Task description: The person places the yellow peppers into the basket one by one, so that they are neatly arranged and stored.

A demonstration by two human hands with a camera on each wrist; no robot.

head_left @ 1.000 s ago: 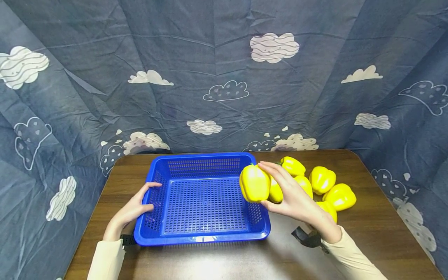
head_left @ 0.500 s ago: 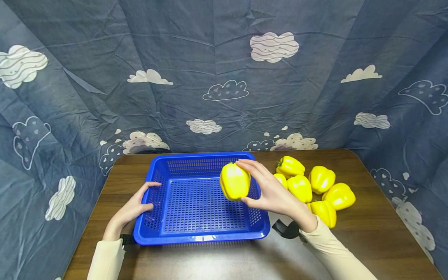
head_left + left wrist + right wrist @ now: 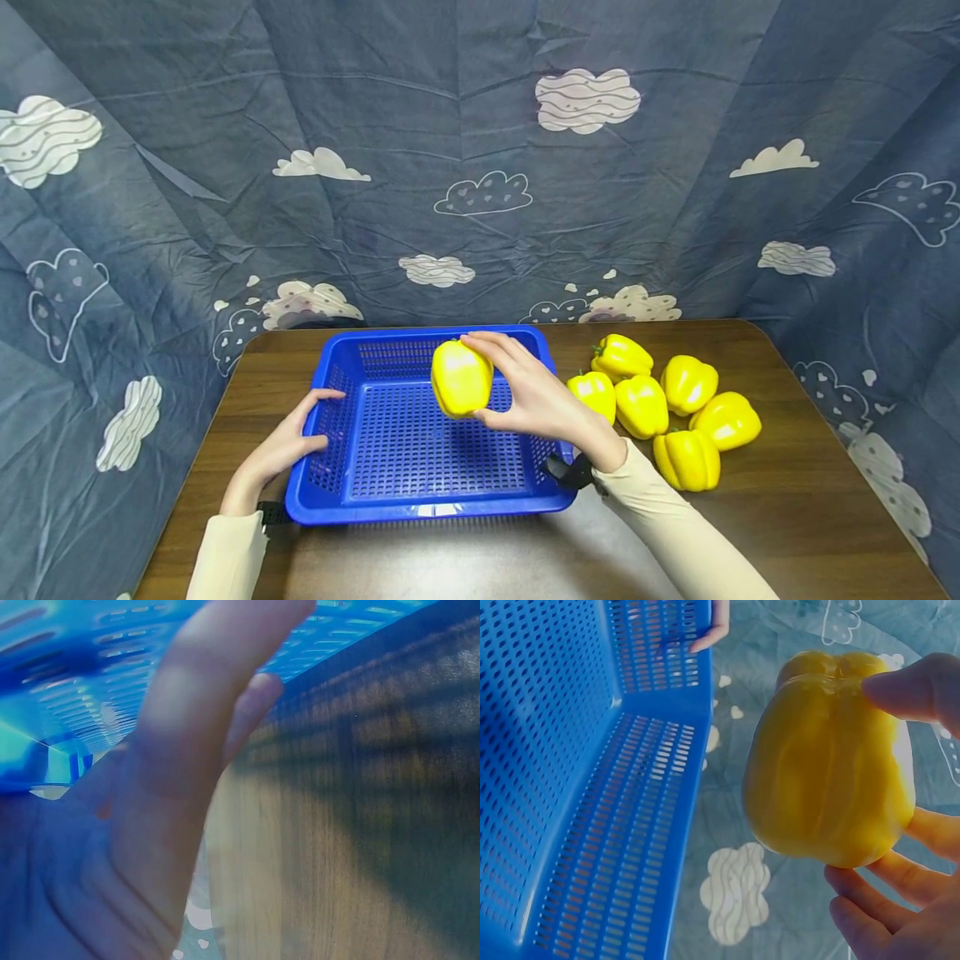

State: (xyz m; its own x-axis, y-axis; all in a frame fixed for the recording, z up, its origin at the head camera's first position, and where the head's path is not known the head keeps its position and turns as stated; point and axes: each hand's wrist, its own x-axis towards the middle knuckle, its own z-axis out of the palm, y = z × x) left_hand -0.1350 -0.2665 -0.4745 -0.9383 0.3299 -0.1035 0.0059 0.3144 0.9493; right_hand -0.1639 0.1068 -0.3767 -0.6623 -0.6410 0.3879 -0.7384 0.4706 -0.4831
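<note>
A yellow bell pepper [image 3: 461,380] is held between the thumb and fingers of my right hand [image 3: 536,398], over the inside of a blue plastic basket [image 3: 405,454]. In the right wrist view the pepper [image 3: 829,769] shows its lobed side, with the thumb at one end and several fingers at the other. My left hand [image 3: 279,443] grips the basket's left rim, thumb and fingers reaching over it. The left wrist view shows that hand [image 3: 169,765] close up against the slotted basket wall [image 3: 112,656]. No pepper lies on the visible part of the basket floor.
Several more yellow bell peppers [image 3: 641,407] lie grouped on the wooden table [image 3: 795,508], just right of the basket. A dark blue curtain [image 3: 480,125] with white clouds hangs behind the table and along both sides.
My right hand has carried the pepper leftward, from the basket's right rim to above its middle. More of the grouped peppers now show. The left hand and basket have stayed in place.
</note>
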